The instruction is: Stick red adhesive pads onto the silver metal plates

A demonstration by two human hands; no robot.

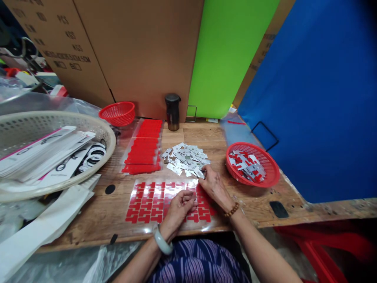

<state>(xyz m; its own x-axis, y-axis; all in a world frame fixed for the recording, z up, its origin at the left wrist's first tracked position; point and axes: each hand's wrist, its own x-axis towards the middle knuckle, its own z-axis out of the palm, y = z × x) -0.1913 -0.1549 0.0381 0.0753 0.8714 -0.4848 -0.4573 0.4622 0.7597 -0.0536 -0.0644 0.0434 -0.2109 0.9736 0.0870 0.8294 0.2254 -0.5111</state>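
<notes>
A clear sheet [149, 202] with rows of red cut shapes lies at the table's front edge. My left hand [180, 208] is over its right half, fingers curled together; whatever they may hold is too small to make out. My right hand [213, 184] reaches to the near right edge of a pile of small silver metal plates [187, 157], its fingertips pinched at a plate. Behind the sheet, to the left of the pile, lies a stack of red strips [145, 147] on clear film. A red basket [273, 173] on the right holds plates with red pieces on them.
A large pale basket [108, 157] with printed cards and rings stands at the left. Further back are a small red basket [118, 114] and a dark bottle [172, 112]. Cardboard [141, 51], green [232, 51] and blue panels [318, 102] rise behind the table [247, 204].
</notes>
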